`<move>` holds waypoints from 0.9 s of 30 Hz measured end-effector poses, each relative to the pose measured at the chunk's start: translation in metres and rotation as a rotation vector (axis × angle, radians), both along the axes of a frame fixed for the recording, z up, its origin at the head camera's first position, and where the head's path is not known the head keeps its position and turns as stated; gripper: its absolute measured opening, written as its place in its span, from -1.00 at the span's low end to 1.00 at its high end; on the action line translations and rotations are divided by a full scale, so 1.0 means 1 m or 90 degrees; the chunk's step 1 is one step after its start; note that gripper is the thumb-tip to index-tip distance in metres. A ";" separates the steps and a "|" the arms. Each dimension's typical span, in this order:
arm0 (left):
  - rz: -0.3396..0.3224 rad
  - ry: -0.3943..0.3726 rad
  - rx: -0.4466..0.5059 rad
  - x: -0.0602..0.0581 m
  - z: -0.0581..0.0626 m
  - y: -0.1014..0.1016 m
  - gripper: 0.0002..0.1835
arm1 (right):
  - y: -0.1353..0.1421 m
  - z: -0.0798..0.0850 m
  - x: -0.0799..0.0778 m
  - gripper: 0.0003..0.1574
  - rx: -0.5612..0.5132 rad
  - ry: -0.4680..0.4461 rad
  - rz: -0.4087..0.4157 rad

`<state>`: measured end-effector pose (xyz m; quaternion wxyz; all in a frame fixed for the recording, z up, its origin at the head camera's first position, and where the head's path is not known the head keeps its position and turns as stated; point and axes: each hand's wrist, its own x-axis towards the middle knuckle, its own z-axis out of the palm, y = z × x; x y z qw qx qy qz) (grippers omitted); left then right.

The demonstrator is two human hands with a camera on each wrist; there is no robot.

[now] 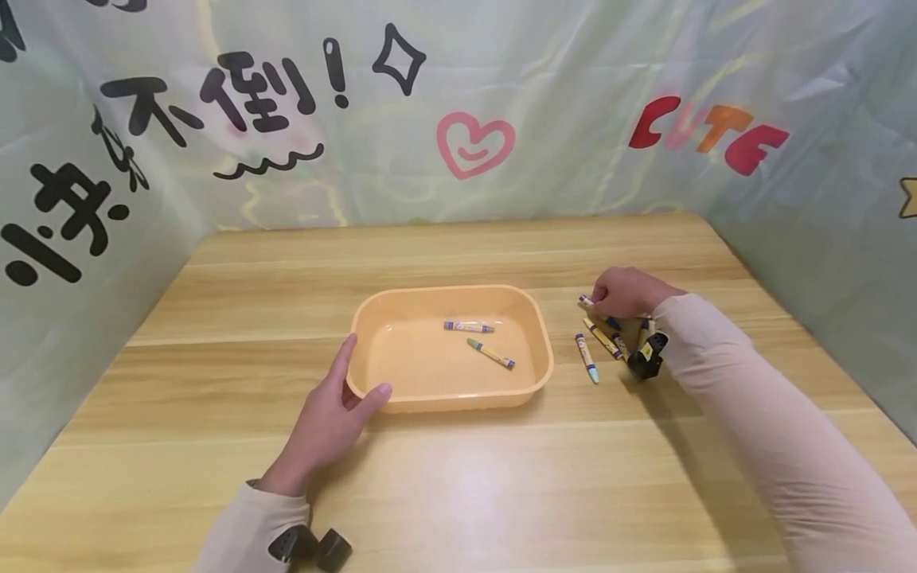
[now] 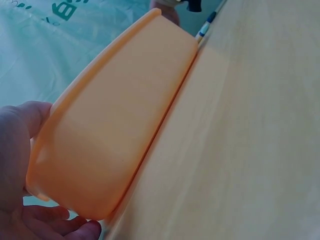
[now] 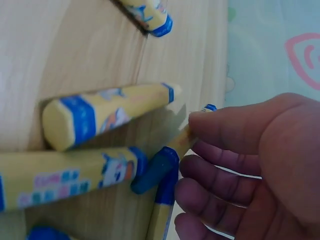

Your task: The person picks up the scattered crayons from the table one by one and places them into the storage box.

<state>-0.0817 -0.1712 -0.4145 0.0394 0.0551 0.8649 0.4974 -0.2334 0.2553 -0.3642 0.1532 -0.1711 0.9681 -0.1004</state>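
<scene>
A light-orange plastic basin [image 1: 451,390] stands on the wooden table, with a purple-banded crayon [image 1: 469,327] and a green-tipped crayon [image 1: 490,353] lying in it. My left hand [image 1: 329,422] grips its near left corner, thumb on the rim and fingers curled against the outside. To the right of the basin, my right hand [image 1: 626,292] pinches a dark-blue-tipped crayon [image 3: 156,171] between thumb and index finger. This crayon slants close over the table among other crayons. Beside the fingers lie a pale-tipped crayon [image 3: 120,112] and another yellow-wrapped crayon [image 3: 75,175].
Nearer the basin's right side lies a light-blue-tipped crayon [image 1: 587,358], with a yellow crayon [image 1: 602,337] next to it. The right forearm and its wrist camera [image 1: 648,356] overlap part of the crayon group. A printed cloth [image 1: 544,72] hangs behind the table [image 1: 458,485].
</scene>
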 end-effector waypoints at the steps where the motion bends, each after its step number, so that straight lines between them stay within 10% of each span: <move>1: 0.001 -0.001 -0.003 0.000 0.000 0.000 -0.03 | -0.001 0.000 0.000 -0.80 -0.004 0.002 0.000; 27: -0.001 0.004 0.005 0.000 0.000 0.000 -0.04 | -0.044 0.031 0.003 -0.76 -0.097 0.069 0.032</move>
